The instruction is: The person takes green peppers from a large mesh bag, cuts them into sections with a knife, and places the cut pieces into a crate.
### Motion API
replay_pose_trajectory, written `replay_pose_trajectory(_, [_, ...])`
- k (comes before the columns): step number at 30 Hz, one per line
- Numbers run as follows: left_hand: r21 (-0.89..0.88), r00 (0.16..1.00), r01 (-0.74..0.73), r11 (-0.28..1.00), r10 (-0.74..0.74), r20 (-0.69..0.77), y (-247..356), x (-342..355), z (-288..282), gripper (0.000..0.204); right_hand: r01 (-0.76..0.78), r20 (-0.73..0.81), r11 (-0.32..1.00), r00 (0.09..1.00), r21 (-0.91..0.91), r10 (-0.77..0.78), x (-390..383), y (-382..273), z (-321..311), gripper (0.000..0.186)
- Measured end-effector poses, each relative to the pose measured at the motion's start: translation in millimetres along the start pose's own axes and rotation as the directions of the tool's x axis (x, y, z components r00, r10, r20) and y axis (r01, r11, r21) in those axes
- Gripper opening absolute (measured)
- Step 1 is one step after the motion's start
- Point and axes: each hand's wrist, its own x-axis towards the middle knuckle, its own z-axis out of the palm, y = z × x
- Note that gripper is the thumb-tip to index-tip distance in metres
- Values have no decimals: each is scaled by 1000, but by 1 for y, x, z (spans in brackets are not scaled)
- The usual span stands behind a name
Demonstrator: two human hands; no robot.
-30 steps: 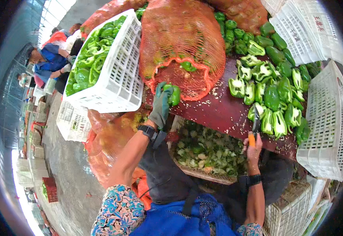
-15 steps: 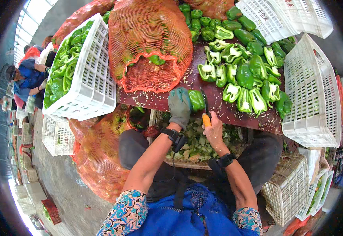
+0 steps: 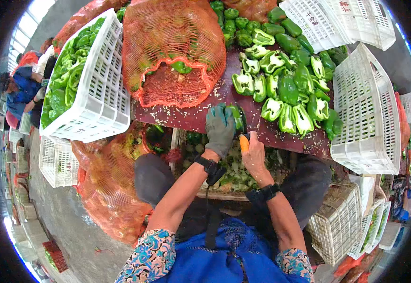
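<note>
My left hand (image 3: 220, 129), in a grey-green glove, is closed over a green bell pepper (image 3: 236, 117) at the near edge of the dark red tabletop (image 3: 191, 120). Bare, my right hand (image 3: 254, 153) grips the orange handle of a knife (image 3: 245, 143). The dark blade stands along the pepper's right side; how deep it sits in the flesh I cannot tell. To the right lie several halved peppers (image 3: 286, 115), many with pale insides up, among whole ones. Seeds are scattered over the table.
An open orange mesh sack (image 3: 175, 37) of peppers lies beyond my left hand. A white crate (image 3: 102, 94) of peppers stands left, another white crate (image 3: 368, 113) right. Below the table edge, between my knees, are pepper scraps (image 3: 234, 172). Other people (image 3: 24, 89) sit far left.
The glove has shifted further over the pepper, which now shows as a narrower strip beside the blade. My right hand stays on the knife. The whole view has moved slightly.
</note>
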Motion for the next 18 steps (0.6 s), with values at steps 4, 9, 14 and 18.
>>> replay_pose_trajectory(4, [27, 995, 80, 996, -82, 55, -3, -1, 7, 31, -97, 36, 988, 994, -116, 102, 3, -11, -1, 32])
replay_pose_trajectory(9, [84, 999, 45, 995, -47, 23, -6, -11, 14, 37, -65, 94, 940, 990, -334, 102, 9, -14, 5, 33])
replay_pose_trajectory(14, [-18, 966, 195, 981, -189, 174, -12, -7, 0, 41, -120, 43, 939, 989, -321, 141, -6, 3, 34, 33])
replay_pose_trajectory(18, [71, 986, -81, 994, 70, 149, -5, -4, -14, 43, -98, -23, 992, 995, 79, 100, -14, 28, 53, 20])
